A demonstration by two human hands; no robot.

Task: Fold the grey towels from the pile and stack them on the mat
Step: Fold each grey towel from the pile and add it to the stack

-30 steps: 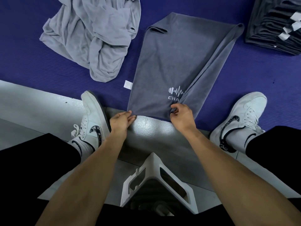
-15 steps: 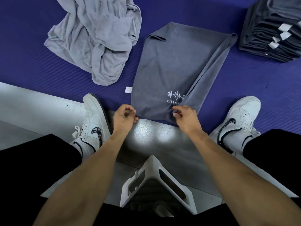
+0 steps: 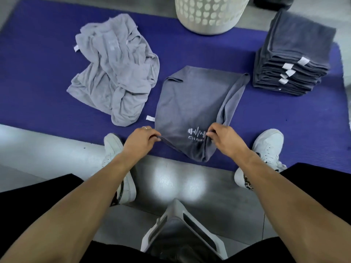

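Observation:
A dark grey towel (image 3: 191, 103) with a white logo lies half folded on the purple mat (image 3: 38, 103). My left hand (image 3: 142, 141) pinches its near left corner. My right hand (image 3: 224, 139) pinches the near right corner, beside the logo. The near edge is lifted off the floor and sags between my hands. A crumpled pile of lighter grey towels (image 3: 114, 73) lies on the mat to the left. At the right stands a stack of folded dark grey towels (image 3: 292, 59) with white tags.
A white perforated laundry basket (image 3: 209, 14) stands at the mat's far edge. My white sneakers (image 3: 266, 149) rest on both sides of the towel, the left one (image 3: 114, 149) partly under my arm. A white stool frame (image 3: 182, 234) sits between my legs on the grey floor.
Both hands closed on the towel's near corners and lifted them forward off the floor. The view tilted up, bringing the basket and the whole stack into sight.

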